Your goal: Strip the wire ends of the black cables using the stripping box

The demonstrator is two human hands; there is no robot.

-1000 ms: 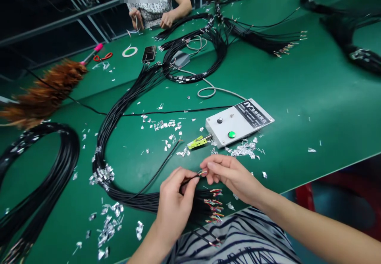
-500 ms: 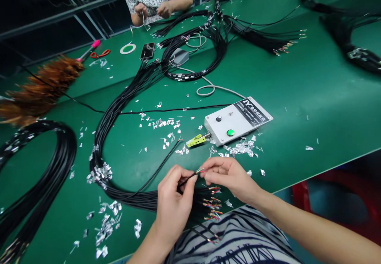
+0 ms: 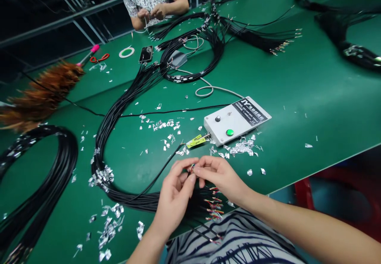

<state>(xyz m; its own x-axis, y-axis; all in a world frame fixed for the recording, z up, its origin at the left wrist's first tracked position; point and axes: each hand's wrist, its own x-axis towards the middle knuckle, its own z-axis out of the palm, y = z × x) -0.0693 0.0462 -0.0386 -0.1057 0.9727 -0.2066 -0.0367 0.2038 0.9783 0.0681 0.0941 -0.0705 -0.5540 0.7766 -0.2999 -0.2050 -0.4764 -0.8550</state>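
Note:
My left hand grips a black cable near its stripped end, with thumb and fingers closed around it. Touching it, my right hand pinches the thin coloured wires at that end; the fingers partly hide them. Beneath both hands runs a bundle of black cables, its coloured wire ends fanned out below my right wrist. One single cable points up and away from the bundle. Just beyond my hands lies a grey box with a green button and a yellow-green clip on its shaft.
Foil scraps litter the green table. Coiled cables lie at left, with another coil farther back. A feather duster, red scissors, tape roll and phone are at far left. Two people sit opposite.
My right hand has moved left against my left hand, its fingertips now closed on the wire ends. The left fingers have shifted up around them. The co-worker's hands opposite have come together.

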